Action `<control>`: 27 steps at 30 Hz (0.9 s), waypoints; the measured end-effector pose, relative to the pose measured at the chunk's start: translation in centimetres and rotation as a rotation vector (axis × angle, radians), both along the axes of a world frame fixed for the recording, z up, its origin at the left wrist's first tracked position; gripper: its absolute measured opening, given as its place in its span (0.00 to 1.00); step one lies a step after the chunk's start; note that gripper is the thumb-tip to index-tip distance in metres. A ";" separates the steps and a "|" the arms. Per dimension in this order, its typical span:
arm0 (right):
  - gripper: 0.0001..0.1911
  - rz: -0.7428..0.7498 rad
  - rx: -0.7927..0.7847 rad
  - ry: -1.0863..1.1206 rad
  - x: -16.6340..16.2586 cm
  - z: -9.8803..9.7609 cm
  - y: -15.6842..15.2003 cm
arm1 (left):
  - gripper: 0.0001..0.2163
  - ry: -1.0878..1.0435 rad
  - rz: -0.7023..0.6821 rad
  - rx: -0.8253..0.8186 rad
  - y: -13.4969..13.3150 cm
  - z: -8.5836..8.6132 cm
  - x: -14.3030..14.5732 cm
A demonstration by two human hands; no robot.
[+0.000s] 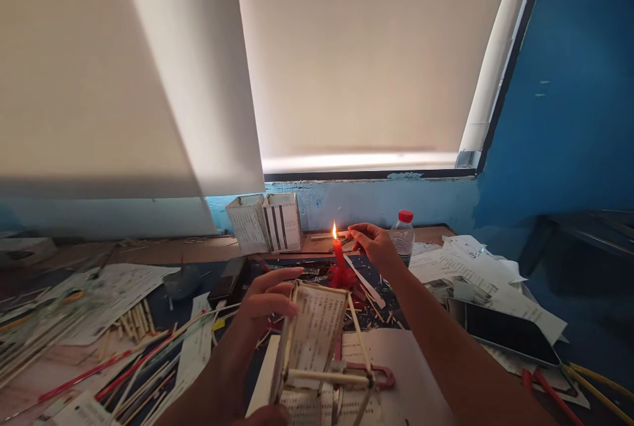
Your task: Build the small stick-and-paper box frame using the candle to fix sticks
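Note:
In my left hand [252,320] is a small box frame [317,323] of thin wooden sticks with printed paper panels, tilted toward me, its fingers around the left side. One side of the frame shows bare sticks without paper. Farther off, my right hand [374,246] pinches a thin pale stick [343,234] and holds its tip close to the flame of a lit red candle [338,253]. Melted red wax [343,275] spreads around the candle's foot. Under the frame lie a white sheet [406,363] and pink-handled scissors [384,376], partly hidden.
Two paper-covered boxes [282,221] stand against the wall. A red-capped bottle [403,234] is behind my right hand. Loose papers [475,267] and a phone [505,330] lie on the right; on the left are many sticks [136,320], papers and a dark case [228,281].

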State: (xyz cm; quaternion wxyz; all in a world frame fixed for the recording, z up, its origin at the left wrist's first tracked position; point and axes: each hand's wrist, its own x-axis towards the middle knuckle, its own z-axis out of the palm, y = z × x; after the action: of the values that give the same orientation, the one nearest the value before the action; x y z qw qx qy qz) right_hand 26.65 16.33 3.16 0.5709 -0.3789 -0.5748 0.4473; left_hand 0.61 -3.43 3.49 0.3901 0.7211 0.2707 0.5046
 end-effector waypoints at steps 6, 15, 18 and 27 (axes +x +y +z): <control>0.10 0.026 0.019 0.002 -0.1 0.4 -0.2 | 0.35 0.331 0.062 0.110 -0.1 2.9 -0.1; 0.09 0.030 0.049 0.009 -0.1 0.2 0.2 | 0.28 0.492 -0.004 0.102 3.0 5.5 0.9; 0.09 0.023 0.061 0.008 -0.1 0.0 0.4 | 0.31 0.407 -0.078 0.000 3.6 4.6 0.8; 0.12 0.016 0.121 -0.074 0.0 -0.2 0.3 | 0.35 -0.161 -0.210 -0.254 4.5 1.6 0.3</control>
State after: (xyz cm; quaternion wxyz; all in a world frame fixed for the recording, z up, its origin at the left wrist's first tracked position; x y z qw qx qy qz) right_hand 26.67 16.58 2.99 0.5673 -0.3554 -0.6246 0.4022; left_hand 0.96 1.05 5.05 0.5492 0.6475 0.2232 0.4789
